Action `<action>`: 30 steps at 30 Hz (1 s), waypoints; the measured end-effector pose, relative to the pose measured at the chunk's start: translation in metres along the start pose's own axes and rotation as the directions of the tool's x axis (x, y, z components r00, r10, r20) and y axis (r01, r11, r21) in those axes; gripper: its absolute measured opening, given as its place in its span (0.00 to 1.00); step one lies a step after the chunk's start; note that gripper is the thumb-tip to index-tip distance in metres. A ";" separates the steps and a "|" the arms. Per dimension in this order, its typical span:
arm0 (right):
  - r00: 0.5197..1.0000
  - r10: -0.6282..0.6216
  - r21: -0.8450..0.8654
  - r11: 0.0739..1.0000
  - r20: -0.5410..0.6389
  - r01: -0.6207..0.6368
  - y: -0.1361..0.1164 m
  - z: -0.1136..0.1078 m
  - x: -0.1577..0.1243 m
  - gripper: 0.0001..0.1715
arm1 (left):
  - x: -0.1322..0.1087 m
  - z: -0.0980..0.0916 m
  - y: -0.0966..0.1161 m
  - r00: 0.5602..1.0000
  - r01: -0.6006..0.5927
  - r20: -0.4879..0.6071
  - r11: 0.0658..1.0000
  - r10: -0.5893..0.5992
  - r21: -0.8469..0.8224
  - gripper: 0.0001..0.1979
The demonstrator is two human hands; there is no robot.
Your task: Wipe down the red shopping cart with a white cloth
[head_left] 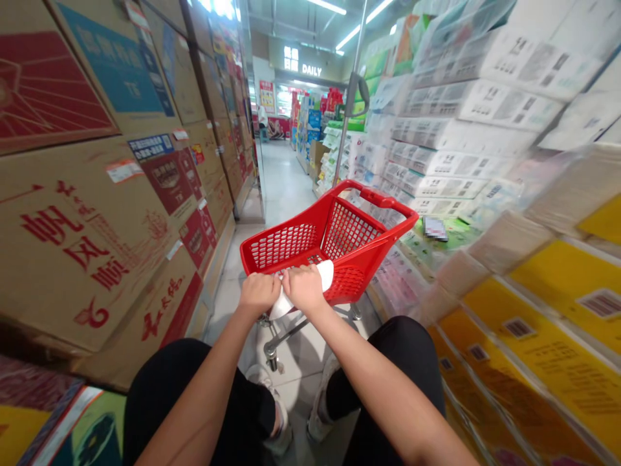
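White cloth (326, 274), prob. light, soft & floppy; best gripped in a bunched fold. Looks plain, no marks, maybe paper. Sits under R hand (305, 288), sticking out to its right & hanging btwn it and L hand (261, 291); both fists curled tight, R on cloth, L prob. too. Red cart (354, 223) just ahead.

through the remote feed i count one left hand (261, 290), one right hand (305, 287), one white sheet (326, 275), one red shopping cart (356, 283), at least two casters (272, 361), two shoes (319, 414), two knees (405, 343), one lit "daily" sign (311, 70) and at least two ceiling lights (327, 6); the stacked cartons (63, 259) and wrapped packs (519, 61) i cannot count exactly.
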State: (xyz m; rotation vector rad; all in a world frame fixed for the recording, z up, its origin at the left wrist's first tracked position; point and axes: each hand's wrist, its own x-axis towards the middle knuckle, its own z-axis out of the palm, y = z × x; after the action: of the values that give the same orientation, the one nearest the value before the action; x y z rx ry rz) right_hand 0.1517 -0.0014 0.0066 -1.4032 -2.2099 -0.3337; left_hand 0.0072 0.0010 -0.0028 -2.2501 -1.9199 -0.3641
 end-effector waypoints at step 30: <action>1.000 -0.027 -0.099 0.995 -0.001 0.027 0.059 -0.024 -0.015 0.19 | 0.008 -0.005 -0.022 0.992 -0.045 0.113 0.999 0.046 -0.014 0.30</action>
State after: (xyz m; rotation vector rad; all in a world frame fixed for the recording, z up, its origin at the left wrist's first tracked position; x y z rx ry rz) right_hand 0.2161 0.0017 0.0157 -1.4245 -2.2395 -0.4598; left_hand -0.0136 0.0103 0.0038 -2.3657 -1.9199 -0.2467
